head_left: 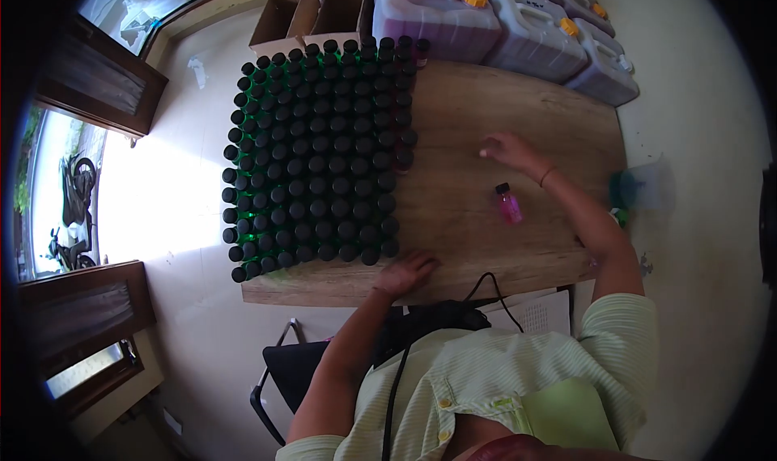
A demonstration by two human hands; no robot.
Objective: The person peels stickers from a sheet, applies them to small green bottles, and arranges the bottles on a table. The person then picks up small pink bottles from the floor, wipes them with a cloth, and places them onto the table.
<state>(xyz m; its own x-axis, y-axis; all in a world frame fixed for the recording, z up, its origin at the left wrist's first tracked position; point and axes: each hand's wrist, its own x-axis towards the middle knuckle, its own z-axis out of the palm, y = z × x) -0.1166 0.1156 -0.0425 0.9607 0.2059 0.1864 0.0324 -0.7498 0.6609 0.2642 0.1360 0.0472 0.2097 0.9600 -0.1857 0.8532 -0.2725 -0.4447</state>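
My left hand (409, 273) lies on the front edge of the wooden table, its fingers stretched out, close to the nearest bottles of a large block. It holds nothing that I can see. Over the right half of the table is my right hand (514, 152), its fingers loosely bent and a little apart, with nothing visible in them. A small bottle of pink liquid (510, 208) with a black cap stands or leans just below that hand, apart from it. Tightly packed black-capped bottles (320, 145) fill the left side; many show green, and several along the right edge look dark pink.
Large jugs (437, 16) with orange caps line the back. Open cardboard boxes (340, 12) stand behind the bottles. A clear container with a green part (639, 187) is beyond the table's right edge. A black cable (492, 287) loops at the front edge of the table (453, 105).
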